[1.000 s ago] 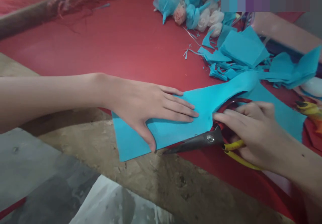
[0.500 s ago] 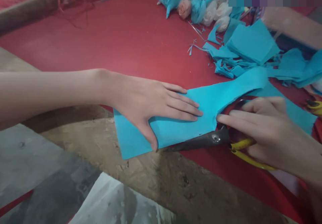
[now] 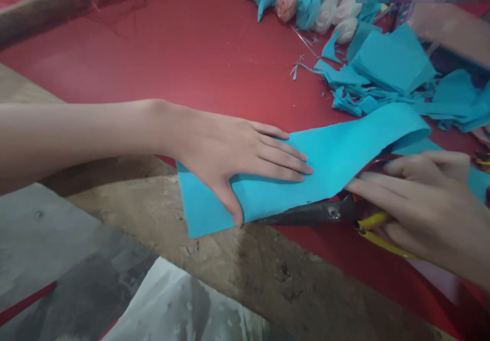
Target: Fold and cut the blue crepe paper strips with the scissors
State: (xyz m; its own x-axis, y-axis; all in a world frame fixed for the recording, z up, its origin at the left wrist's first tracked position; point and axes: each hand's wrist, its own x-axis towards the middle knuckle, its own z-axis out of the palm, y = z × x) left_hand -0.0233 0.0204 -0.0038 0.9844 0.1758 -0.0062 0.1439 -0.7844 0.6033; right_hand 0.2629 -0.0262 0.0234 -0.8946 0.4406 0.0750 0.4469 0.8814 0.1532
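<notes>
A folded sheet of bright blue paper (image 3: 325, 157) lies across the table edge, its right part curling upward in a loop. My left hand (image 3: 245, 157) rests flat on it with fingers spread, the thumb at the sheet's near edge. On the right, my right hand (image 3: 417, 203) is closed on dark scissors (image 3: 314, 212) with yellow on the handles. The blades point left along the paper's near edge, and their tips are hidden near my left thumb. My right fingertips are beside the curled part of the sheet.
Cut blue pieces and scraps (image 3: 394, 60) are heaped at the upper right. Behind them stand blue, pink and white paper flowers (image 3: 306, 4). A red cover (image 3: 172, 50) lies over the wooden table (image 3: 214, 254). A wooden bar (image 3: 38, 11) crosses the upper left.
My right hand has shifted a little to the right. The sheet's right part now bulges in a wider loop. My left hand stays flat on the paper, and the view has shifted slightly.
</notes>
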